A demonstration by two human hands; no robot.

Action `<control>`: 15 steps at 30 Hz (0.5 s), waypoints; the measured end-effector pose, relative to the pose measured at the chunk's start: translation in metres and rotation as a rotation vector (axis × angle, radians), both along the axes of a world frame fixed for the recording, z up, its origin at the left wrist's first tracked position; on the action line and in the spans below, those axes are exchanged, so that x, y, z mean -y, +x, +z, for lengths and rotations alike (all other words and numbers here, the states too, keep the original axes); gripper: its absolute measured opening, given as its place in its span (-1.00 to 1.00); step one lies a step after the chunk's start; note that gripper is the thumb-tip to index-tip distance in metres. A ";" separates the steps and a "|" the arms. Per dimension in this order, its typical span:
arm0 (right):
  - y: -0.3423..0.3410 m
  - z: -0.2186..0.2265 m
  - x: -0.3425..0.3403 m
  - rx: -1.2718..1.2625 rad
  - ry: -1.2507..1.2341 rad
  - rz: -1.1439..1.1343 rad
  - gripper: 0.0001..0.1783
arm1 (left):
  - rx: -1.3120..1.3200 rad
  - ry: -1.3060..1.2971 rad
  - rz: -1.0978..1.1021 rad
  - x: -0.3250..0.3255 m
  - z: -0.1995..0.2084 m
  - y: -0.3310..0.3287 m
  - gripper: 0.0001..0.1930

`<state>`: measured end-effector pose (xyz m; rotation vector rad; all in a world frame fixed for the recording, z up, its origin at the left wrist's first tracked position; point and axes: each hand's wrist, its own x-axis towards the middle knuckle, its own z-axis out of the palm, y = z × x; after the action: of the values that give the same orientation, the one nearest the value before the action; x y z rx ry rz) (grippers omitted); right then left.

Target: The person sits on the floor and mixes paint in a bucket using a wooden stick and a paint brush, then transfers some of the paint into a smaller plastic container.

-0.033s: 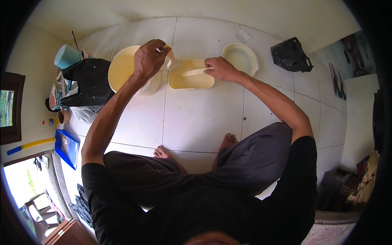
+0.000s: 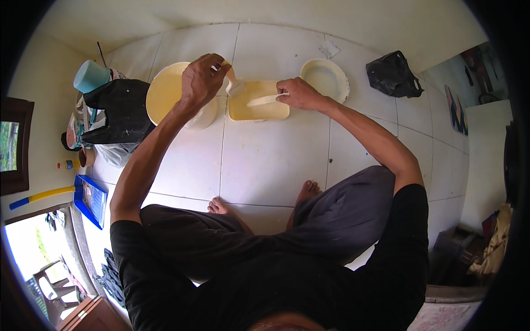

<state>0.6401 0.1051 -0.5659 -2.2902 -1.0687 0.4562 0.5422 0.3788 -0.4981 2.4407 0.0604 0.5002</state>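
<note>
My left hand (image 2: 202, 80) is closed round a paintbrush (image 2: 234, 86) whose cream-coated head points down at the left edge of a shallow rectangular tray (image 2: 259, 117). The tray is coated inside with pale yellow paint. Over its right side, my right hand (image 2: 301, 94) grips a long, flat, cream-coloured tool (image 2: 264, 101) that looks like a spatula; its tip points left above the paint. Partly behind my left wrist stands a large bucket (image 2: 163, 91) of yellow paint. A round white basin (image 2: 326, 80) rests just beyond my right hand.
A black plastic bag (image 2: 393, 74) sits at the far right by the wall. To the left are another black bag (image 2: 118, 110), a light blue container (image 2: 91, 76) and a blue dustpan (image 2: 91, 199) with a yellow handle. White floor tiles (image 2: 259, 165) lie between my bare feet and the tray.
The flat tool in my right hand has dipped very slightly. My left hand and the paintbrush stay in place.
</note>
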 end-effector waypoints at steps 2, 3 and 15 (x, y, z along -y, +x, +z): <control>0.004 0.003 0.002 -0.101 -0.118 0.059 -0.73 | -0.019 -0.017 -0.004 0.001 -0.001 -0.001 -0.79; 0.004 -0.002 0.003 -0.100 -0.117 0.058 -0.73 | -0.017 -0.016 -0.004 0.002 -0.002 -0.001 -0.79; 0.008 0.000 0.009 -0.235 -0.142 -0.033 -0.70 | -0.011 -0.032 -0.020 0.002 -0.003 0.000 -0.79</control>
<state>0.6483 0.0957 -0.5660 -2.3025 -0.9056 0.7887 0.5418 0.3764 -0.5008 2.4108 0.0485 0.4739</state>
